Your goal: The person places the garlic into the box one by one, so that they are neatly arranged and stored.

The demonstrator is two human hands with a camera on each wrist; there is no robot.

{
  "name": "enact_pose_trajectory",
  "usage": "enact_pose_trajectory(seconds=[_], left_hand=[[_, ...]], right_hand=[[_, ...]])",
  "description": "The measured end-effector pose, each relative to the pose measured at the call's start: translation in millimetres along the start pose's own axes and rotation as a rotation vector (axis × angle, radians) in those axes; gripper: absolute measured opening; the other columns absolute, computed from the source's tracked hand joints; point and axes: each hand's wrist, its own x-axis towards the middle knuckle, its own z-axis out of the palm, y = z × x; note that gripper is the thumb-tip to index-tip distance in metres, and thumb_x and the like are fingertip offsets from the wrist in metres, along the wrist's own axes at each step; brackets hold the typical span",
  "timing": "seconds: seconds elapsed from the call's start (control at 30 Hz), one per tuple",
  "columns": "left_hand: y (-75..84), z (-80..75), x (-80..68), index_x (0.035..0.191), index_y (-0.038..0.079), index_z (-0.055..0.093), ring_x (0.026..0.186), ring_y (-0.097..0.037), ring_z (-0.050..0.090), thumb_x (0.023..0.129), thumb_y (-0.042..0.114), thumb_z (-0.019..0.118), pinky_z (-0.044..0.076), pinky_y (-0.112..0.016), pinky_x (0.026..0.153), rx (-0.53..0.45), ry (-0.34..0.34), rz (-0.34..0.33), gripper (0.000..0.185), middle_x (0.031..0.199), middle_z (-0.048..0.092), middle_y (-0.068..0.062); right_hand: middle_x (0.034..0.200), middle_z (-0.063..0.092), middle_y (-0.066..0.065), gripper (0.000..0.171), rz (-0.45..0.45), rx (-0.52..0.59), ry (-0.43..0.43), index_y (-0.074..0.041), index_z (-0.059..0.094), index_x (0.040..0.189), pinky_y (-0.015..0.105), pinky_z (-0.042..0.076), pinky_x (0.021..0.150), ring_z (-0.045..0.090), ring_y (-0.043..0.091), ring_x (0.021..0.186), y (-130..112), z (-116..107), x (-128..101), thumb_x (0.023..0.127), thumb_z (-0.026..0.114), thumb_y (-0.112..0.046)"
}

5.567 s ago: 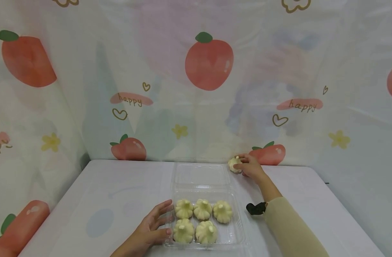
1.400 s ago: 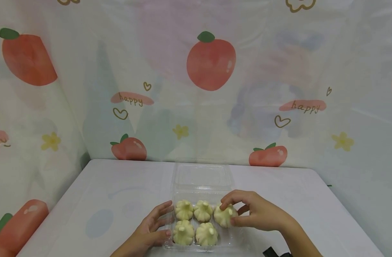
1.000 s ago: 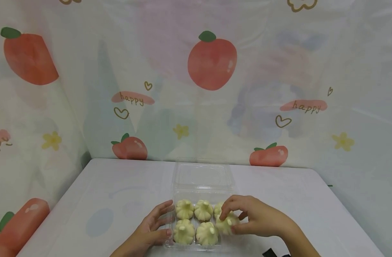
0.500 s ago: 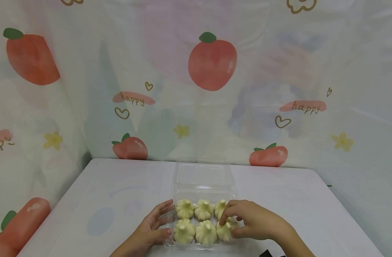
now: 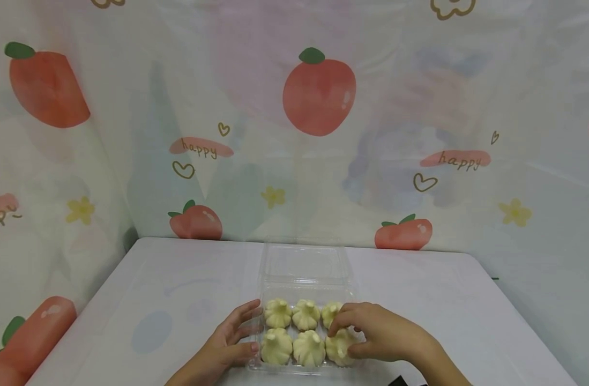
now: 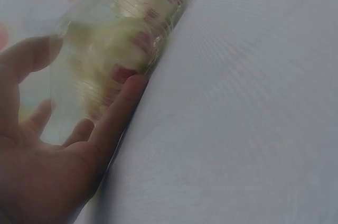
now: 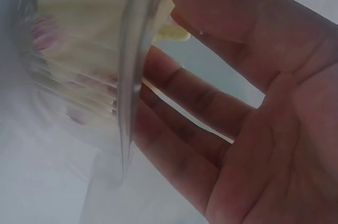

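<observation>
A clear plastic clamshell box (image 5: 294, 371) sits on the table with its lid (image 5: 306, 264) folded back. Inside are pale garlic bulbs in two rows of three, stems up. With curled fingers and thumb, my right hand (image 5: 388, 335) holds the front-right garlic bulb (image 5: 339, 347) in its place; the back-right bulb (image 5: 329, 312) is partly covered by that hand. My left hand (image 5: 226, 342) rests along the box's left side, fingers spread. In the left wrist view its fingers touch the clear wall, behind which reddish marks show on the garlic bulbs (image 6: 124, 39).
The white table (image 5: 202, 284) carries the box near its front middle. A fabric backdrop (image 5: 255, 80) printed with fruit and hearts rises behind the table and along its sides. A dark strap piece (image 5: 399, 381) shows under the right wrist.
My right hand has brought a garlic bulb from the table's back right over the box and lowered it into the front-right spot. My left hand has stayed at the box's side.
</observation>
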Motion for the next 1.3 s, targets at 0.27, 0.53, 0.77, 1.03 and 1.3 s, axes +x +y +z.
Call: enact_pose_trajectory(seconds=[0.27,0.53,0.77,1.03,1.3], left_hand=[[-1.1,-0.2,0.2,0.146,0.026,0.02,0.131,-0.036,0.027,0.092,0.015,0.056,0.045,-0.047,0.085,-0.008,-0.007,0.005,0.066,0.149,0.015,-0.011],[-3.2,-1.1,1.0,0.146,0.026,0.02,0.13,-0.037,0.027,0.092,0.014,0.056,0.045,-0.047,0.084,0.0,-0.007,0.012,0.066,0.149,0.016,-0.012],[-3.2,-1.7,0.7,0.146,0.025,0.019,0.13,-0.038,0.027,0.092,0.013,0.054,0.046,-0.048,0.083,-0.002,-0.008,0.022,0.066,0.149,0.015,-0.013],[-7.5,-0.6,1.6,0.147,0.024,0.017,0.131,-0.04,0.024,0.093,0.015,0.052,0.044,-0.051,0.084,-0.034,-0.027,0.001,0.064,0.15,0.012,-0.015],[-4.5,0.5,1.5,0.147,0.023,0.015,0.131,-0.042,0.021,0.094,0.015,0.05,0.044,-0.052,0.084,-0.033,-0.042,0.013,0.064,0.15,0.01,-0.016]], right_hand=[[0.107,0.062,-0.007,0.036,-0.083,0.222,-0.008,-0.023,0.062,0.109,0.029,0.05,0.073,0.058,0.014,0.095,13.3,-5.8,-0.7,0.078,0.07,-0.008],[0.111,0.061,0.009,0.029,-0.092,0.488,0.144,-0.012,0.06,0.113,0.035,0.05,0.077,0.058,0.026,0.1,37.5,-18.1,-4.0,0.085,0.066,-0.011],[0.114,0.057,0.014,0.036,-0.004,0.643,0.335,-0.009,0.052,0.124,0.036,0.049,0.081,0.055,0.034,0.106,58.1,-22.7,-1.4,0.088,0.06,-0.008],[0.124,0.048,0.022,0.048,0.229,0.784,0.494,-0.014,0.044,0.131,0.038,0.049,0.08,0.053,0.032,0.109,81.8,-19.5,5.1,0.087,0.063,-0.016],[0.135,0.037,0.024,0.064,0.41,0.93,0.555,-0.012,0.03,0.141,0.043,0.045,0.087,0.043,0.037,0.121,100.5,-16.5,26.1,0.087,0.063,-0.022]])
